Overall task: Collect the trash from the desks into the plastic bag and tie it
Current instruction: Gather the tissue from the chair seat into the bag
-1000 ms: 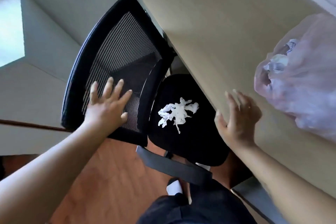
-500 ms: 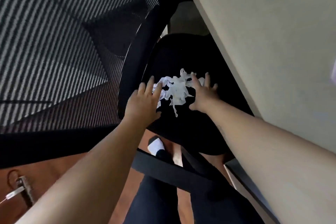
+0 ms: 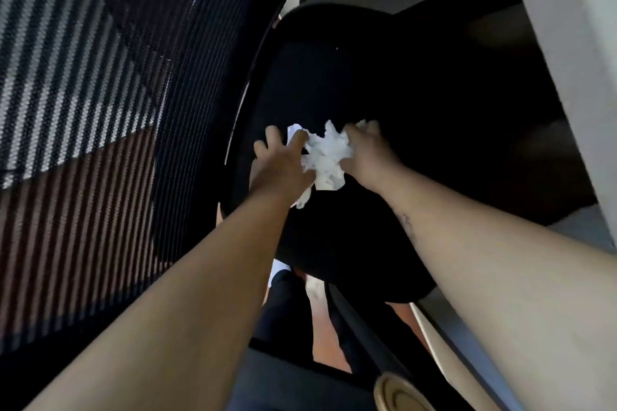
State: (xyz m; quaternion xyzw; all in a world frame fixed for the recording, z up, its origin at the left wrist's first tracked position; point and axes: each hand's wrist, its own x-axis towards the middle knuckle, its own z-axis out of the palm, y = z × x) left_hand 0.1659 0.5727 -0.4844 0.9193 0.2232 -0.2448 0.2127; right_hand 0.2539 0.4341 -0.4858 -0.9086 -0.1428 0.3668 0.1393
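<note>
On the black padded seat (image 3: 384, 93) of an office chair, close to its left edge, lies a loose clump of crumpled white paper scraps (image 3: 325, 157). One flat white piece pokes out at the clump's far left, and a thin strip trails off toward the near side, partly under the left wrist.

Both hands press in on the clump from opposite sides. The left hand (image 3: 283, 160) has its fingers partly curled, with the thumb and forefinger touching the paper's left side; two other fingers are spread out over the seat beyond it. The right hand (image 3: 365, 150) is cupped against the paper's right side, fingers bent over the top of the clump and thumb underneath, so the scraps are bunched between the two hands. Whether the paper is lifted clear of the seat or resting on it cannot be told.

Just left of the seat rises the chair's black mesh backrest (image 3: 100, 77), with its dark frame running beside the left forearm. Along the right side runs the pale underside and edge of the counter (image 3: 567, 43), overhanging the seat's right part, which sits in deep shadow. Below the seat's near edge, reddish-brown wooden floor (image 3: 329, 340) shows between dark trouser legs and a white sock (image 3: 278, 269). A tan round object (image 3: 397, 394), blurred, sits at the bottom.
</note>
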